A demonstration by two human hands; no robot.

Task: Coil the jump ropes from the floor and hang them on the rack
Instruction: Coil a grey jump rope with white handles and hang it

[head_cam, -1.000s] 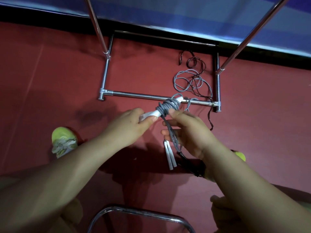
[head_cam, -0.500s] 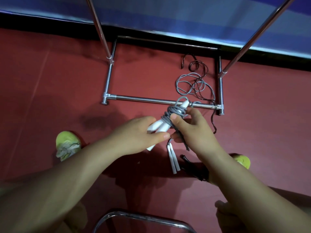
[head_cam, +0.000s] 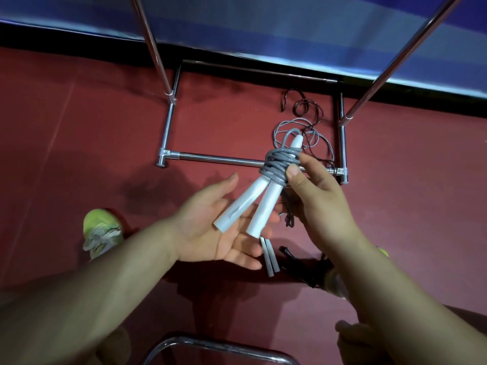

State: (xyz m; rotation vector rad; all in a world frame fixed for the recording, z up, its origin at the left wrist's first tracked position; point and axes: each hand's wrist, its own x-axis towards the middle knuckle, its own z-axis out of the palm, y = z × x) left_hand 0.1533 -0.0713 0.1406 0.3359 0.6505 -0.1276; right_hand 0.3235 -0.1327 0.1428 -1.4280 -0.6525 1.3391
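The right hand (head_cam: 316,206) is pinching the coiled grey jump rope (head_cam: 279,164) by its wrapped cord, fingers closed around it above the red floor (head_cam: 79,143), while the left hand (head_cam: 210,227) is lying open, palm up, under its two white handles (head_cam: 253,204), before the rack (head_cam: 224,159).

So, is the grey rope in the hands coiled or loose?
Coiled. The grey cord is wrapped tightly around the two white handles, pinched by the right hand; the left hand is open beneath.

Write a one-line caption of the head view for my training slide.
Right hand pinches a coiled grey jump rope; open left hand beneath its white handles.
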